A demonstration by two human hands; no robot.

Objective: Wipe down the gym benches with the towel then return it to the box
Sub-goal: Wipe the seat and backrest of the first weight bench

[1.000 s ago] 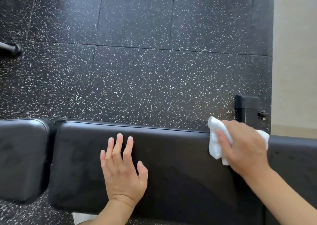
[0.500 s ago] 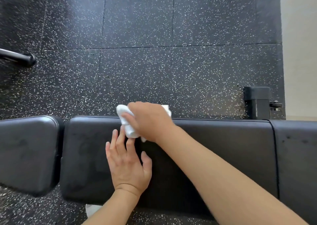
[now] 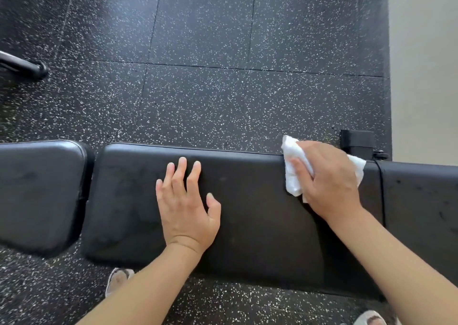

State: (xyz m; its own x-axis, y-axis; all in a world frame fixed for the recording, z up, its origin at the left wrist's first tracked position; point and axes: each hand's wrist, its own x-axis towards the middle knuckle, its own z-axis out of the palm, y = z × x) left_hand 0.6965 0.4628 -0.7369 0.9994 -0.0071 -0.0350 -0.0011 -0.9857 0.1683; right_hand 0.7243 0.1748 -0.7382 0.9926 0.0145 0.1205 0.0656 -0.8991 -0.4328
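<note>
Mid-task, wiping stage, box not in view, so the return step is all still ahead by my read. Leftmost: a separate black pad (image 3: 41,193) sits across a gap, well apart from the left hand's little finger side; faint smudges on it, can't tell if it's been wiped. Next, the long bench pad (image 3: 260,225), long axis running left-right across the view, far edge toward the speckled rubber floor (image 3: 223,89). The left hand (image 3: 188,208) lies flat on this pad, fingers straight and slightly spread, fingertips (image 3: 182,162) pointing at the far edge and stopping just short of it, thumb out to the right; it grasps nothing, just rests or braces. Dull marks show on the pad left of those fingers, so that stretch probably still needs a pass. Further right, well apart from the left thumb, the right hand (image 3: 327,180) has its fingers curled over the white towel (image 3: 293,171), pressing it onto the pad at the far edge. Towel is bunched, no clean long axis; roughly it runs from the far edge toward the near side, one crumpled end poking out past the fingertips to the left, another corner showing behind the knuckles on the right. Just beyond the knuckles is a seam, then another pad section (image 3: 421,213) with dark specks, looks unwiped. A black frame post (image 3: 357,142) stands on the floor just past the towel.
</note>
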